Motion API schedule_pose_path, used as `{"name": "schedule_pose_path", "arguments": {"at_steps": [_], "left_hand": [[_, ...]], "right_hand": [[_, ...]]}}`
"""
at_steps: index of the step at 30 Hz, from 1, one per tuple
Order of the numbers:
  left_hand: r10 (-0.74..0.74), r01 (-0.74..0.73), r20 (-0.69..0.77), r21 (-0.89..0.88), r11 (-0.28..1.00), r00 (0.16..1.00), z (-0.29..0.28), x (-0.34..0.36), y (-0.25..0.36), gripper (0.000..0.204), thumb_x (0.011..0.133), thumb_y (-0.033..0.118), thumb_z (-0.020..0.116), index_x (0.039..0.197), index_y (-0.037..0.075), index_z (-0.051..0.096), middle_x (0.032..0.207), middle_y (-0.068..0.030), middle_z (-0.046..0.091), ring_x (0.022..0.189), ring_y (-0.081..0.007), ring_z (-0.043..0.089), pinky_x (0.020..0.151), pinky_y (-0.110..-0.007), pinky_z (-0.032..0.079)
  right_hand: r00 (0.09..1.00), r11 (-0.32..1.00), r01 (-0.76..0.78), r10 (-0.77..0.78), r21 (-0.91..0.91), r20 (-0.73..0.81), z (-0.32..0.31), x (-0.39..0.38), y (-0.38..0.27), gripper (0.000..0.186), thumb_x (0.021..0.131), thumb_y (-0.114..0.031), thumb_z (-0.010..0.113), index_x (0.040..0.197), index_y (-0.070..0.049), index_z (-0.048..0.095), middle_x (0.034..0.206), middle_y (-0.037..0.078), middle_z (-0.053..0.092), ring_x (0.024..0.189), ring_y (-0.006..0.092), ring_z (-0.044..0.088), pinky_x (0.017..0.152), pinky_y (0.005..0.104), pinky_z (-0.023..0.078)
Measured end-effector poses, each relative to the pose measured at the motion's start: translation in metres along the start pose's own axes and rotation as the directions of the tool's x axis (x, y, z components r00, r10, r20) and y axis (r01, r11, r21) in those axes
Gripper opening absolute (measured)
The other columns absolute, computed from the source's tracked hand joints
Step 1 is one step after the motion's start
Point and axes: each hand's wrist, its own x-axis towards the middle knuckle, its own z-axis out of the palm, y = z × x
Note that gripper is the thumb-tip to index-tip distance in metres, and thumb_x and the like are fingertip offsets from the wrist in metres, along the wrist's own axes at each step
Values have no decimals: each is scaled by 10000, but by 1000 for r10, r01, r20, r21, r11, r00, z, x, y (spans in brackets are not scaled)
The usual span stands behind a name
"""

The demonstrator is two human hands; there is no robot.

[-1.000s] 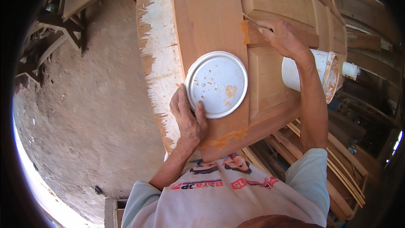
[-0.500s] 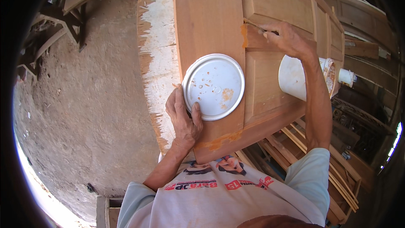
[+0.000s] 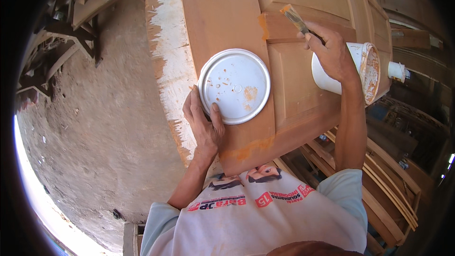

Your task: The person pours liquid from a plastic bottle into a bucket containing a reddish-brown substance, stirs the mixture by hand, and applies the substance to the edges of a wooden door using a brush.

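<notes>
A round white bucket lid [image 3: 241, 68] with orange putty specks and a smeared patch rests on a panelled wooden door [image 3: 222, 14]. My left hand [image 3: 206, 128] grips its left rim, thumb on top and fingers along the side. My right hand [image 3: 334, 57] is closed round the handle of a putty knife [image 3: 295, 17], whose blade has orange putty at its tip. The knife is raised above the door, right of an orange putty patch [image 3: 263, 27] at a joint. More orange putty [image 3: 249, 150] marks the door's near edge.
A white bucket [image 3: 326, 73] with a putty-smeared mouth lies on its side, partly behind my right forearm. A small white container [image 3: 396, 71] is beyond it. Timber strips [image 3: 388, 194] lie at lower right; a wooden bench [image 3: 106, 0] stands at upper left on the concrete floor [image 3: 109, 128].
My right hand has lifted the putty knife off the joint and turned it, so the blade now points up and left. My left hand still holds the lid. The whole view has shifted slightly.
</notes>
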Motion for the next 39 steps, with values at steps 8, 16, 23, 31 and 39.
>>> {"name": "schedule_pose_path", "arguments": {"at_steps": [8, 16, 23, 31, 39], "left_hand": [[31, -31, -34, -4, 1000, 999, 7, 2, -9, 570, 1109, 158, 536, 1604, -46, 342, 1439, -273, 485, 1319, -392, 507, 1119, -485, 451], [-67, 58, -66, -131, 990, 996, 5, 1, -5, 590, 1145, 226, 482, 1641, -32, 292, 1630, -261, 420, 1495, -323, 448, 1224, -420, 372], [4, 6, -106, 94, 996, 994, 8, 8, 6, 554, 1129, 225, 489, 1598, -47, 374, 1550, -316, 504, 1442, -419, 510, 1197, -466, 408], [145, -81, -177, 328, 941, 973, 3, 14, -17, 487, 1111, 240, 512, 1496, -59, 518, 1416, -284, 583, 1308, -409, 576, 1091, -474, 471], [105, -14, -262, 328, 944, 959, 2, 6, -18, 441, 1106, 270, 543, 1427, -28, 596, 1269, -249, 614, 1119, -362, 643, 972, -464, 523]], "right_hand": [[988, 975, 18, 17, 219, -157, -9, -129, 23, 348, 1027, -55, 593, 1357, 39, 652, 1024, 116, 720, 892, 175, 648, 852, 325, 537], [728, 984, -72, -60, -163, -683, -51, -194, 91, 359, 1054, -72, 586, 1401, -45, 674, 1135, 198, 724, 1011, 338, 720, 906, 450, 558], [854, 941, -139, -44, -309, -519, -50, -259, 165, 401, 1057, -66, 564, 1442, -126, 656, 1132, 170, 678, 1043, 377, 688, 883, 499, 544], [847, 946, 103, -246, -308, -472, -105, -278, 182, 311, 1030, -74, 594, 1327, -60, 687, 1067, 188, 683, 985, 388, 693, 839, 507, 545], [899, 733, 185, -395, -655, -187, -162, -201, 196, 286, 1075, -203, 504, 1164, -21, 706, 1072, 220, 710, 1020, 453, 678, 878, 538, 533]]}}
